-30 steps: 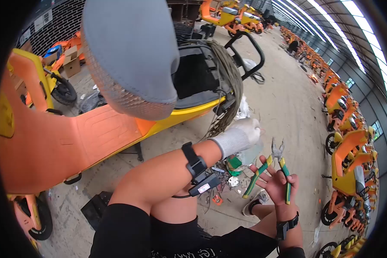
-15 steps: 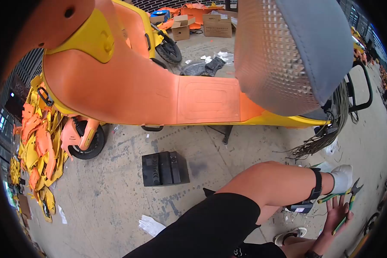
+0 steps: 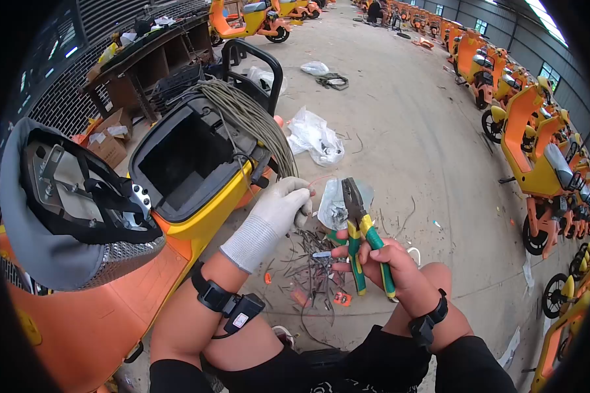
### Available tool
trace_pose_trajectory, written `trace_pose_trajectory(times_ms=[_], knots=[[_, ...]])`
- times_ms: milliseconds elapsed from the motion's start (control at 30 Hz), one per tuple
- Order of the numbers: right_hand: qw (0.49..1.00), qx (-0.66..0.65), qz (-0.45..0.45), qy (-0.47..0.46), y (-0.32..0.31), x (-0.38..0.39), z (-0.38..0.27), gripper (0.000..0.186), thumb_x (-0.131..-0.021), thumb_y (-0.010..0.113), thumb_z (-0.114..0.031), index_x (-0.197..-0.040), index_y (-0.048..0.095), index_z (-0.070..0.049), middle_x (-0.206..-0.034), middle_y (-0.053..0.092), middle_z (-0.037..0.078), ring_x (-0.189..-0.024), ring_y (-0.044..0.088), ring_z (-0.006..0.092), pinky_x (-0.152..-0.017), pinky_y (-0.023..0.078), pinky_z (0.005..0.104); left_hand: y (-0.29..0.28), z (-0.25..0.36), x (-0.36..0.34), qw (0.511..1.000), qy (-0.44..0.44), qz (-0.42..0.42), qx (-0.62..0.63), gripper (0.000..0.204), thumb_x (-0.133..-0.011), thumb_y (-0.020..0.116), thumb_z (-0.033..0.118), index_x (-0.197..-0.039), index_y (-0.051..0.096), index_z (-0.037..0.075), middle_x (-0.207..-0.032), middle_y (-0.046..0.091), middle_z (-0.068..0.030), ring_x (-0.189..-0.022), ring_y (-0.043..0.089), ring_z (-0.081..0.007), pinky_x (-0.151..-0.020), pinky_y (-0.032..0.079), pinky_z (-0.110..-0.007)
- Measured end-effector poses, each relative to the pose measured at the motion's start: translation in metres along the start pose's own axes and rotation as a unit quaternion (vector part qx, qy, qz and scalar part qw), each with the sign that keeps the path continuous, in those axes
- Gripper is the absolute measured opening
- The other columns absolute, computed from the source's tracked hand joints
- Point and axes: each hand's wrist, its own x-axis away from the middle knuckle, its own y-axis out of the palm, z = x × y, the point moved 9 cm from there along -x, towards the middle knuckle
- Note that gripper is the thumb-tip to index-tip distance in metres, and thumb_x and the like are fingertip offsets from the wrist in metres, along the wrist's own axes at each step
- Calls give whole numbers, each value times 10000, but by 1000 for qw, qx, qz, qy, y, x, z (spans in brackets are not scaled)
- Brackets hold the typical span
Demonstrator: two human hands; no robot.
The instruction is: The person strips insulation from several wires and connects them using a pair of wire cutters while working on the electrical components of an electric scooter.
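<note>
My left hand (image 3: 278,209), in a white knit glove, has its fingers pinched on a thin orange wire (image 3: 321,179) beside a bundle of grey cables (image 3: 246,121) draped over the rear of a yellow scooter. My bare right hand (image 3: 396,265) grips green-and-yellow pliers (image 3: 353,200), jaws upward, just right of the glove. The scooter's open storage well (image 3: 177,160) is left of my hands, with the grey seat (image 3: 42,223) tipped up to show its metal underside.
Cut wires and scraps (image 3: 314,281) litter the floor below my hands. A white plastic bag (image 3: 314,137) lies ahead. Rows of orange scooters (image 3: 531,157) stand at right. A dark workbench (image 3: 131,78) and cardboard boxes (image 3: 108,147) are at back left.
My view swung left across the scooter, then back toward the rear storage well and aisle. The plier handles are closer together than a second ago, the jaws still near my gloved hand.
</note>
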Motion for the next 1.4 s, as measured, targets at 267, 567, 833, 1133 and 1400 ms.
trace_pose_trajectory(times_ms=[267, 567, 833, 1133, 1400], knots=[[994, 102, -12, 25, 7, 15, 6, 181, -853, 540, -143, -809, 622, 13, -1500, 376, 208, -1350, 430, 294, -1053, 373, 402, 14, 17, 34, 1000, 19, -21, -13, 235, -979, 516, 220, -1055, 570, 5, -682, 461, 36, -549, 376, -42, -506, 298, -198], [952, 306, -19, -3, 11, 15, 8, 96, -857, 604, -128, -858, 643, -41, -1295, 495, 146, -1317, 400, 238, -999, 393, 376, 8, 15, 30, 997, 53, 20, 58, 178, -975, 483, 145, -1090, 541, 22, -660, 467, 6, -528, 381, -65, -479, 291, -216], [961, 276, 7, -31, -2, 14, 9, 152, -847, 625, -177, -886, 644, -31, -1411, 397, 203, -1288, 431, 290, -1030, 377, 374, 26, 11, 22, 999, 30, -26, 14, 144, -958, 460, 110, -1038, 535, 16, -601, 423, 24, -476, 310, -42, -445, 236, -208], [917, 378, 64, -107, -6, 21, -2, 277, -889, 639, -251, -831, 628, 19, -1419, 372, 248, -1215, 498, 335, -982, 423, 374, 39, 9, 21, 992, 55, -74, -83, 180, -943, 505, 116, -1035, 581, -19, -648, 493, -2, -564, 423, -64, -522, 324, -215], [899, 415, 51, -129, -4, 25, -9, 363, -902, 642, -283, -739, 588, 36, -1376, 405, 265, -1148, 532, 348, -944, 441, 375, 51, 8, 21, 989, 60, -99, -92, 176, -945, 496, 120, -991, 577, -30, -656, 510, -21, -570, 452, -88, -543, 374, -235]])
